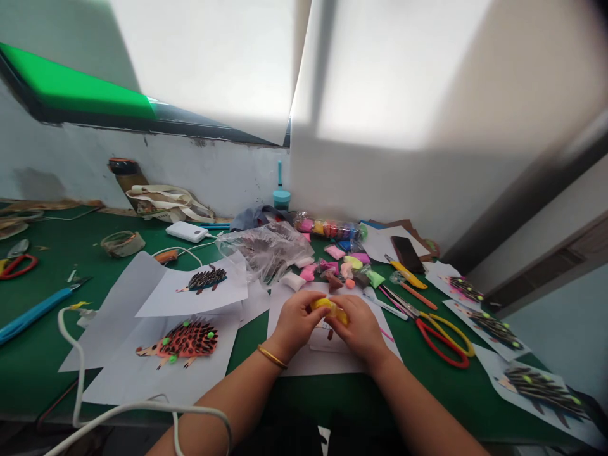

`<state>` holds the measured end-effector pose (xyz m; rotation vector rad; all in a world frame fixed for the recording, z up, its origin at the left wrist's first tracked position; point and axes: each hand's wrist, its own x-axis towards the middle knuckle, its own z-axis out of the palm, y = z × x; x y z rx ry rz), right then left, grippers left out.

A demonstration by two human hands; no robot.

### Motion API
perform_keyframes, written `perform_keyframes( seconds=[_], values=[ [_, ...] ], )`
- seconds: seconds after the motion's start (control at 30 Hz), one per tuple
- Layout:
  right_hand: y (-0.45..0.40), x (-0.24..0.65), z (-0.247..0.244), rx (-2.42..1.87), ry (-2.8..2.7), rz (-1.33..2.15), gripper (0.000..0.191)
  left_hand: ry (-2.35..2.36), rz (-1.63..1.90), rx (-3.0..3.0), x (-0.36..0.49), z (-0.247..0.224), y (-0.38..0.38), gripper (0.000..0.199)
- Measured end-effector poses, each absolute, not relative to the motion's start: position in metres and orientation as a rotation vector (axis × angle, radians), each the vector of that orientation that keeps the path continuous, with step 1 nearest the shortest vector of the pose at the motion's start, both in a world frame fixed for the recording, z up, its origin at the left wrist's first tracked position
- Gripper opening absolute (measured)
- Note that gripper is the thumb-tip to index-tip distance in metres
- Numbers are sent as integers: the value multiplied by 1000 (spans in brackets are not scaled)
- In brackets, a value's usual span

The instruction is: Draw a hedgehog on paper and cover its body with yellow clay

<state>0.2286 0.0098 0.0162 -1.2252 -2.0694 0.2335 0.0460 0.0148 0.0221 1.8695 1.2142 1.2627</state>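
Both my hands meet over a white sheet (299, 364) near the table's front edge. My left hand (299, 316) pinches one side of a yellow packet (332, 309), which looks like soft clay in clear wrap. On the other side, my right hand (360, 323) has its fingers closed round the same packet. Part of a small drawing or figure shows on the sheet between my hands; the rest is hidden. Just beyond them lie several small colourful clay packets (335, 252) and an orange lump (350, 284).
Scissors with red and yellow handles (444, 339), a yellow cutter (406, 273) and a phone (407, 254) lie to the right. Hedgehog pictures (183, 342) on paper flank both sides. A white cable (142, 405) crosses the front left. A plastic bag (268, 247) sits behind.
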Motion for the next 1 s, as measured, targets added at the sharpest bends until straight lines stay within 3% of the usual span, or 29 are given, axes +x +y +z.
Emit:
perform_keyframes(
  seconds=[0.13, 0.3, 0.5, 0.8, 1.0],
  values=[
    [9, 227, 17, -1241, -2143, 144, 36, 1276, 1237, 1835, 47, 24, 14, 19],
    [8, 229, 16, -1258, -2153, 114, 38, 1125, 1197, 1876, 46, 26, 13, 29],
    [9, 232, 13, -1238, -2184, 78, 36, 1110, 1127, 1979, 44, 30, 15, 20],
    [4, 223, 22, -1284, -2228, -16, 10, 1171, 1056, 2041, 48, 27, 13, 17],
    [5, 227, 21, -1250, -2284, -40, 19, 1141, 1064, 2037, 48, 28, 13, 15]
  ],
)
